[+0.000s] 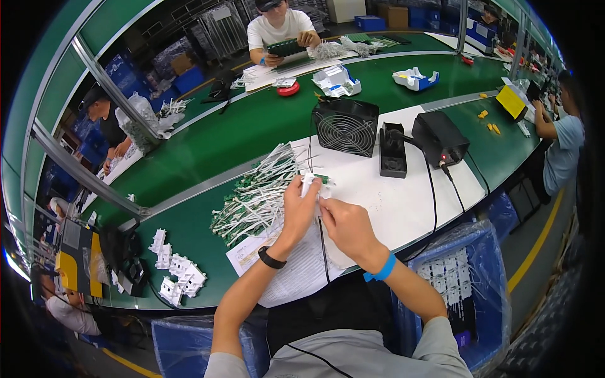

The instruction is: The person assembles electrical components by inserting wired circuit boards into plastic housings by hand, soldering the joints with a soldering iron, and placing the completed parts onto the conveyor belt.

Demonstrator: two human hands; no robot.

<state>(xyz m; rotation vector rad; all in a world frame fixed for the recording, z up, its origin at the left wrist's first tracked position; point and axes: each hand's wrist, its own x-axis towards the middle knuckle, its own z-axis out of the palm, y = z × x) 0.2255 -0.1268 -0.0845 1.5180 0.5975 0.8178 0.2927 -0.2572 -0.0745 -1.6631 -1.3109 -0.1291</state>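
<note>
At the near edge of a white work mat (403,208) on a green conveyor bench (252,126), a person's left hand (299,211) and right hand (345,225) meet over a small white plastic connector piece (309,183). The left fingers pinch it; the right fingers close beside it, their grip unclear. Just left lies a heap of small green circuit boards with white leads (258,192). Farther back stand a black square fan (345,126), a black soldering-iron stand (392,151) and a black power box (440,138).
</note>
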